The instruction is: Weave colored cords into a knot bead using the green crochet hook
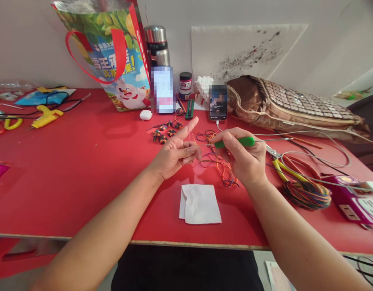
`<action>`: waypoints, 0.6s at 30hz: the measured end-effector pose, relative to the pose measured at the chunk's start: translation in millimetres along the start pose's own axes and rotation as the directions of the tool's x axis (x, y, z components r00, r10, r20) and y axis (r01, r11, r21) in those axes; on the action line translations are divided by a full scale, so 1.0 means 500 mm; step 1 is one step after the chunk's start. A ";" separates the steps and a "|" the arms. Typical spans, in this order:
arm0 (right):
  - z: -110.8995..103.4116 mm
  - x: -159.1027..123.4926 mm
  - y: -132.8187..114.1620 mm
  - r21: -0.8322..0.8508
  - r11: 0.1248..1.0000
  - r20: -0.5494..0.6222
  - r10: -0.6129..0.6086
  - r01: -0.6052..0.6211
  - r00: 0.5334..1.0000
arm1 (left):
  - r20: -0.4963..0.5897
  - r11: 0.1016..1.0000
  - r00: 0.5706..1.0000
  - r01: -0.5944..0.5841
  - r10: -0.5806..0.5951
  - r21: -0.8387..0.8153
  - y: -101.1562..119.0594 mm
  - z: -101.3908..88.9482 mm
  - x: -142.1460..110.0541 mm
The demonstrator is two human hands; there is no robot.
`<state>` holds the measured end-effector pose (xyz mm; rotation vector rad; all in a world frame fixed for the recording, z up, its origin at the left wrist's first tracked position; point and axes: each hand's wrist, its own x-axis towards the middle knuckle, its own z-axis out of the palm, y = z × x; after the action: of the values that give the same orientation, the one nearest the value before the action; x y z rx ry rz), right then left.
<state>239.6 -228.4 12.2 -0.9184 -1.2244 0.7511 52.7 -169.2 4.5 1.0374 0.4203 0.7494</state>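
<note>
My right hand (248, 161) grips the green handle of a crochet hook (249, 141). Its thin metal shaft points left to the fingertips of my left hand (172, 157), and another metal end sticks out to the right. My left thumb and fingers pinch thin multicoloured yarn (220, 163), with the index finger raised and a strand running up to it. What exactly lies in the pinch is too small to make out. Loose orange and dark strands trail on the red table between and behind my hands. Several small multicoloured crocheted pieces (163, 139) lie just beyond my left hand.
A folded white tissue (203, 204) lies in front. To the right are a yarn ball (307, 195), scissors (283, 165), a cable and a purple power block (352, 198). Behind stand two phones (218, 107), a jar, a thermos and a bag (128, 76). A yellow glue gun (47, 117) lies left.
</note>
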 end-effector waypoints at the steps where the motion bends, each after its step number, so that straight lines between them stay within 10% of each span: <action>1: 0.000 0.000 -0.002 -0.029 0.999 0.001 -0.025 0.025 1.000 | 0.001 1.000 1.000 0.006 -0.006 -0.002 0.000 -0.001 0.000; 11: 0.012 0.011 0.002 -0.049 0.986 -0.189 0.149 -0.161 0.971 | -0.009 0.974 0.996 -0.084 0.088 0.212 -0.015 -0.001 0.004; 18: 0.006 0.031 0.014 0.252 0.915 -0.137 0.357 -0.316 0.924 | -0.053 0.990 0.997 -0.041 0.048 0.132 -0.007 0.005 0.001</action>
<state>239.9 -211.1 13.2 -0.9962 -0.8081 1.0365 55.8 -171.3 2.3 1.1533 0.5015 0.8008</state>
